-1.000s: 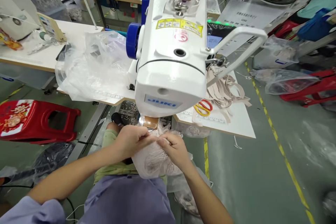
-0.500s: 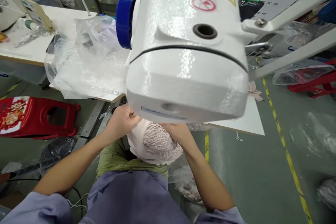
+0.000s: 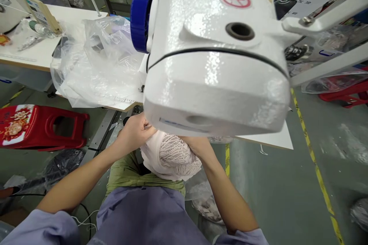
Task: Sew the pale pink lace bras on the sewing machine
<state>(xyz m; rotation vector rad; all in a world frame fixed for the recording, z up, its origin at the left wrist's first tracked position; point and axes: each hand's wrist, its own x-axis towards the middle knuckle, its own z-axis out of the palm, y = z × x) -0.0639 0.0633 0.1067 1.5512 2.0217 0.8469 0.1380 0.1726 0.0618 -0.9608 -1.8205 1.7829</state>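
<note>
A pale pink lace bra [image 3: 176, 154] hangs over my lap, just below the head of a white sewing machine [image 3: 215, 92]. My left hand [image 3: 137, 132] pinches its upper left edge between thumb and fingers. On the other side my right hand [image 3: 198, 146] grips the bra's upper right part, its fingertips hidden by the machine head. The lace cups face up towards me. The needle area and the bra's far edge are out of sight behind the machine.
Clear plastic bags [image 3: 100, 65] cover the left of the machine table. A blue handwheel [image 3: 140, 22] juts from the machine's left side. A red stool [image 3: 43, 126] stands on the floor at left. Right of me, a white table edge [image 3: 267, 138] borders the floor.
The view has shifted a little, so the machine appears slightly further right. Both hands keep their places on the bra, and slightly less of my right hand's fingers shows.
</note>
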